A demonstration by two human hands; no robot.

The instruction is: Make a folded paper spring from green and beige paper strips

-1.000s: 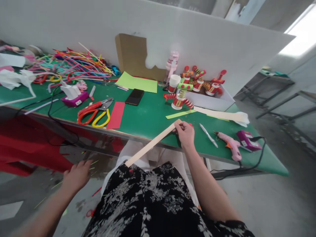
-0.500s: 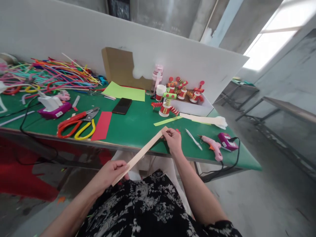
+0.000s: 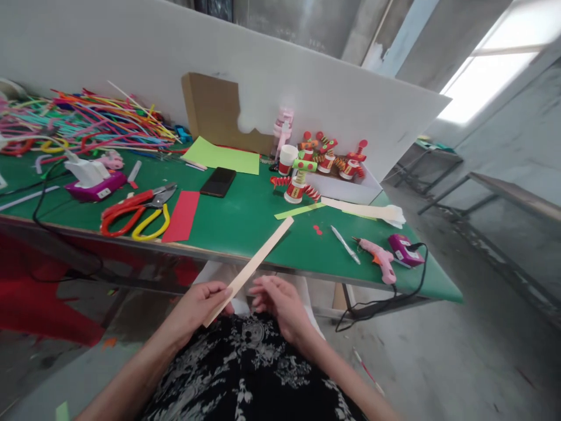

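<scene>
A long cream paper strip (image 3: 254, 266) slants from my lap up onto the green table (image 3: 245, 219). My left hand (image 3: 201, 304) pinches the strip's near end, fingers closed on it. My right hand (image 3: 280, 301) hovers just beside the strip near my lap, fingers loosely spread and holding nothing. The strip's far end rests free on the table. Small red scraps (image 3: 316, 230) lie to the right of that far end.
On the table lie red and yellow scissors (image 3: 135, 211), a red paper piece (image 3: 182, 216), a black phone (image 3: 218, 182), a pen (image 3: 345, 245), a pink glue gun (image 3: 379, 258), paper-cup figures (image 3: 298, 181) and a heap of coloured sticks (image 3: 87, 120). A white board stands behind.
My right hand let go of the strip's far end and drew back to my lap. My left hand, free a second ago, now holds the strip's near end.
</scene>
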